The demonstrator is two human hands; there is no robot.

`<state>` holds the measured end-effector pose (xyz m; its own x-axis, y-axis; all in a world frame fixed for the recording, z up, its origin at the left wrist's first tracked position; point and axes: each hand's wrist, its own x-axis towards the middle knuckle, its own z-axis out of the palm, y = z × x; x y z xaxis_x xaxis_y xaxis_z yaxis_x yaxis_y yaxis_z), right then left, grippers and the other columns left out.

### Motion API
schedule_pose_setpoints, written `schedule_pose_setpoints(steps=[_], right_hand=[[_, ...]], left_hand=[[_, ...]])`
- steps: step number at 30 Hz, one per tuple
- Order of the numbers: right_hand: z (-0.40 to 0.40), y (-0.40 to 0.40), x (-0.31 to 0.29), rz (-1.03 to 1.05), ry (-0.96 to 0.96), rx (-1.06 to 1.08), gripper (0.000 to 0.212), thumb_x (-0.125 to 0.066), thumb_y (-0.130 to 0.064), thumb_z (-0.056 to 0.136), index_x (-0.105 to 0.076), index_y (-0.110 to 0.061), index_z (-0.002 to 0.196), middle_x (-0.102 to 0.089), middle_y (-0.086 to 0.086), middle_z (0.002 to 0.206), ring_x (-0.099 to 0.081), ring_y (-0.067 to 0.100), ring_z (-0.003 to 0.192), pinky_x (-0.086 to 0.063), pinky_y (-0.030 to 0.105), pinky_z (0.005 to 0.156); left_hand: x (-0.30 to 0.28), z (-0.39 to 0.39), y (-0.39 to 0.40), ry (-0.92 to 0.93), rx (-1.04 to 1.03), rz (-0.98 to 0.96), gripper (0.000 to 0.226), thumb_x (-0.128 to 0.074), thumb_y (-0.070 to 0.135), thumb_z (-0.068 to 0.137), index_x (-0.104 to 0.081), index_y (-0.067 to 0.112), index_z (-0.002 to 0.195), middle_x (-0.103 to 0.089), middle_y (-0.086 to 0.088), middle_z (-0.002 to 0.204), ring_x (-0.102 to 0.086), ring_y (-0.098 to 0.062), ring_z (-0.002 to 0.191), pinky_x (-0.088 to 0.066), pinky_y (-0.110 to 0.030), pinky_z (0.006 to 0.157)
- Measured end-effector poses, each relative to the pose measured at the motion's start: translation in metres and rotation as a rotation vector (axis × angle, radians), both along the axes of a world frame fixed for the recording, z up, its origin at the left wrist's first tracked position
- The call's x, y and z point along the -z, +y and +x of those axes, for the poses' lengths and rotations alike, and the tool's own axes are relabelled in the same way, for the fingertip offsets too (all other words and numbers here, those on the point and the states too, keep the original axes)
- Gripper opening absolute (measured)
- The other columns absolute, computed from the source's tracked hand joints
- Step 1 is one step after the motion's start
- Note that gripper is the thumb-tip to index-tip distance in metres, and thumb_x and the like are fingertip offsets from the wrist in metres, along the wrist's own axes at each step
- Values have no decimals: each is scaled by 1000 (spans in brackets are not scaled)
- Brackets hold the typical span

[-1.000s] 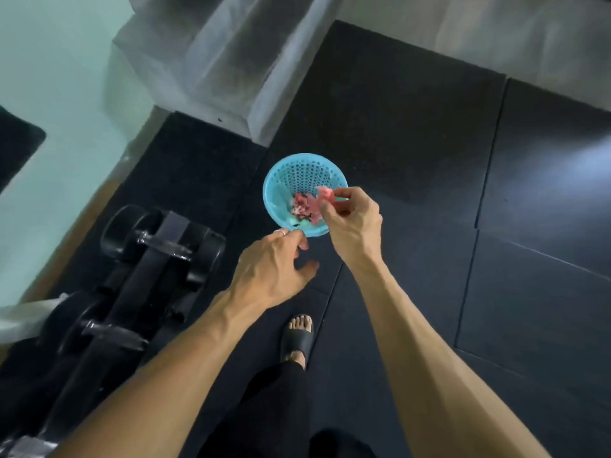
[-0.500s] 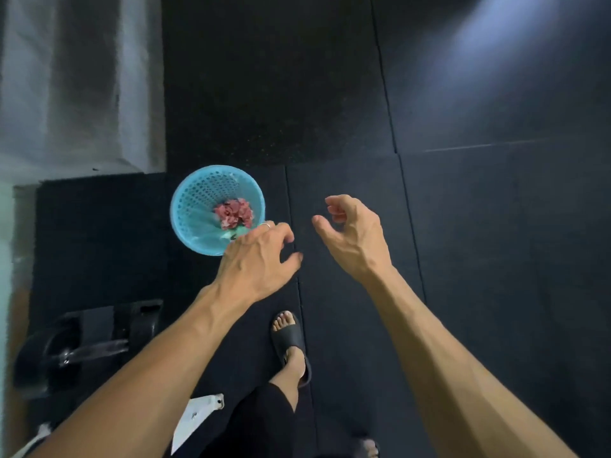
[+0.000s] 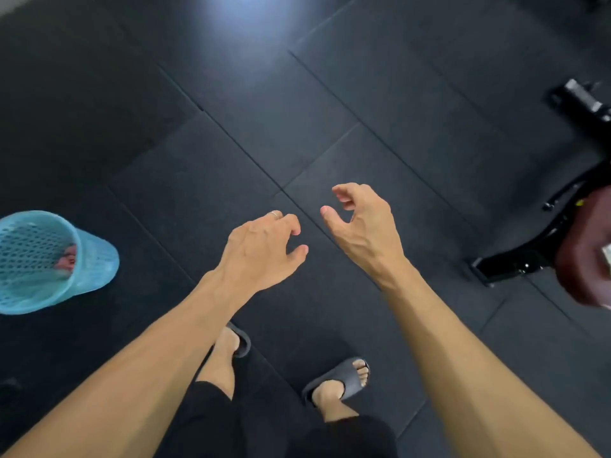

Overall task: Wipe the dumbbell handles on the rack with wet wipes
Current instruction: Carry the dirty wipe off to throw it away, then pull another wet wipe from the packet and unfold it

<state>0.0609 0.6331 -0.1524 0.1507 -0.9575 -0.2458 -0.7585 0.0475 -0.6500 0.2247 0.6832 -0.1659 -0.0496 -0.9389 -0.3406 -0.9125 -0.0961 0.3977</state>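
Over black rubber floor tiles (image 3: 231, 143): 2 bare hands, both empty. Left hand (image 3: 261, 251), 1 thin ring on a finger, fingers loosely curled and apart, holding nothing. Right hand (image 3: 362, 226), fingers and thumb loosely curled with a gap between them, holding nothing. 1 blue perforated basket (image 3: 96, 269) at far left on the floor, well apart from both hands; contents: crumpled pinkish wipes (image 3: 67, 259), count cannot be told. 2 feet in dark slides (image 3: 344, 380) below the hands. 1 black equipment frame (image 3: 515, 262) with reddish padding at right edge. 1 knurled metal handle (image 3: 583, 97), upper right, blurred. No dumbbell rack in view. No legible writing.
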Motion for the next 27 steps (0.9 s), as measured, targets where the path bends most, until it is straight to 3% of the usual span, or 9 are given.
schedule_pose_setpoints(steps=[5,11,14,19,27], right_hand=[[-171,24,-6,-21,37,175,37,-66,-31,92,-61,-16,126,-62,0,119,-60,15,96,-50,35,90],[-340,42,-2,1,29,436,40,-66,-30,92,-59,-18,129,-62,0,120,-59,15,110,-48,38,98],[-411,40,9,-8,28,551,39,-67,-29,92,-60,-17,128,-62,-1,117,-59,15,107,-48,38,98],[-523,15,42,-12,44,694,38,-66,-28,92,-60,-16,128,-62,-2,119,-59,12,107,-47,26,94],[-672,-33,110,8,74,818,38,-66,-25,91,-61,-15,128,-65,-4,117,-60,13,103,-49,32,96]], left_hand=[[2,-166,-4,25,209,-7,33,-54,51,92,-57,28,115,-56,11,103,-60,-12,92,-45,-29,76],[8,-328,-22,69,425,5,34,-54,51,93,-56,27,117,-57,11,105,-60,-13,94,-44,-29,76],[20,-401,-44,89,519,2,35,-54,50,93,-57,27,119,-58,10,107,-61,-13,92,-48,-31,77],[61,-526,-92,139,629,12,34,-54,49,93,-58,27,119,-58,11,107,-61,-12,94,-46,-29,73],[132,-688,-149,207,678,-20,37,-58,40,92,-59,24,125,-53,7,119,-50,-14,113,-50,-34,80]])
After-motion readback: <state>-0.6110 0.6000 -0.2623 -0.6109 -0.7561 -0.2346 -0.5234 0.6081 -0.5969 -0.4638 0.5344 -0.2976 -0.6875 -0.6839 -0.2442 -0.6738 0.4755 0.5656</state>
